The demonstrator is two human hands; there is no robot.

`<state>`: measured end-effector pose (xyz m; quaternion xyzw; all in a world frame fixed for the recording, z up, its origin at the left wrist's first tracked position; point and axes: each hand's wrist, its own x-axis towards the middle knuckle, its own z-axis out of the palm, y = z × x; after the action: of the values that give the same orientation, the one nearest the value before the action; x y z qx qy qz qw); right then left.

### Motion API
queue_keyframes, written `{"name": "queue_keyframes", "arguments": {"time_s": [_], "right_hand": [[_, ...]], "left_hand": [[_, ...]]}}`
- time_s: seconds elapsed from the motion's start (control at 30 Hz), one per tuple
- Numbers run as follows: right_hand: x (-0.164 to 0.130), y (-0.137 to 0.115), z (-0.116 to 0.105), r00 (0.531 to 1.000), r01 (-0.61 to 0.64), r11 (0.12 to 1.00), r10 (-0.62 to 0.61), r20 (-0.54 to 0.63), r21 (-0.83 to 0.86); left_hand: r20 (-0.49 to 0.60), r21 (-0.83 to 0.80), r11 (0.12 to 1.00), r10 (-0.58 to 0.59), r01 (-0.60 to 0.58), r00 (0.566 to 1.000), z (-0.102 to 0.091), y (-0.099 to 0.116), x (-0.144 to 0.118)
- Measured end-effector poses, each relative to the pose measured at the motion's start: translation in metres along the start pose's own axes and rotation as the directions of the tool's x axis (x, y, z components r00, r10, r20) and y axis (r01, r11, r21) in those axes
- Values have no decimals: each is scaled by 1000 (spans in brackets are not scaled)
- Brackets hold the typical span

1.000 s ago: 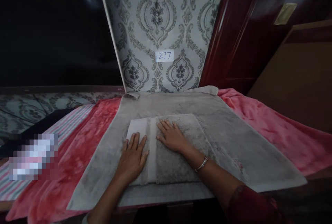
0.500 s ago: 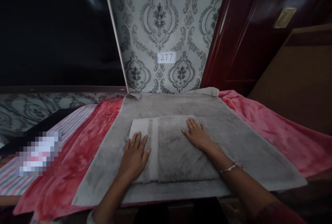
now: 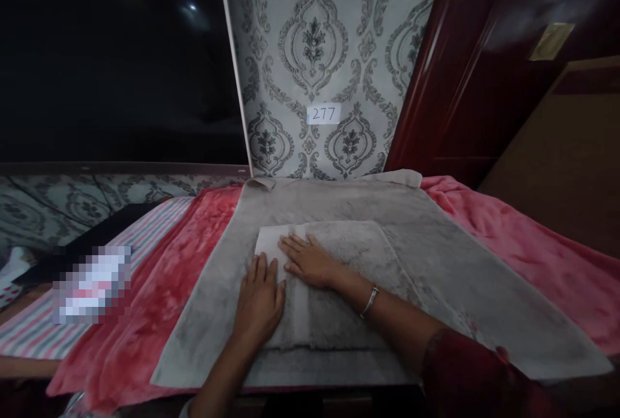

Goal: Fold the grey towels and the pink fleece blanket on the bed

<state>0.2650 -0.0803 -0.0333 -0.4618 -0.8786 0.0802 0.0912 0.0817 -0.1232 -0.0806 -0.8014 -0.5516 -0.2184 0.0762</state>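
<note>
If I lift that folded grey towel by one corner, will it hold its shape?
Probably not: the folded grey towel looks soft and plush, so it would likely droop and unfold. It should not slide easily, lying on the larger grey towel.

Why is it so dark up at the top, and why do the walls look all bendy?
Head view: the upper left is a nearly black glossy panel with two small light glints; the patterned grey wallpaper and dark red door lean outward from wide-lens distortion; the folded grey towel under both hands is dimly, evenly lit; one patch at left is pixelated.

Fluffy grey terry towel [image 3: 349,256], plush pink blanket [image 3: 508,237], glossy door [image 3: 450,82].
</note>
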Motion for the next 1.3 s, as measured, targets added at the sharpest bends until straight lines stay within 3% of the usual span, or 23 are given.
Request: {"name": "queue_keyframes", "arguments": {"time_s": [0.27, 0.43, 0.57, 0.73, 0.97, 1.17, 1.23, 1.3], "right_hand": [[37, 40, -2, 981, -189, 982, 190, 28, -23], [43, 47, 2, 974, -228, 973, 228, -13, -17], [27, 39, 3, 991, -128, 992, 128, 25, 4], [-18, 21, 1, 996, 62, 993, -69, 59, 105], [-82, -22, 0, 954, 214, 927, -266, 137, 310], [-125, -59, -8, 916, 308, 853, -385, 110, 421], [-131, -61, -13, 894, 340, 821, -433, 112, 459], [-125, -55, -17, 905, 340, 828, -417, 86, 445]], "left_hand": [[-17, -11, 1000, 3, -3, 1000, 6, -2, -2], [-21, -22, 1000, -4, 3, 1000, 5, -2, -3], [-33, -57, 998, -2, 0, 999, 6, -5, -2], [-105, -200, 980, -16, -5, 994, 13, -13, -2], [-174, -531, 846, -149, 34, 973, 15, -24, 0], [-138, -572, 819, -159, 53, 977, 8, -26, 2], [-136, -569, 820, -160, 55, 978, 8, -26, 3], [-136, -561, 826, -154, 52, 979, 10, -27, 3]]}}
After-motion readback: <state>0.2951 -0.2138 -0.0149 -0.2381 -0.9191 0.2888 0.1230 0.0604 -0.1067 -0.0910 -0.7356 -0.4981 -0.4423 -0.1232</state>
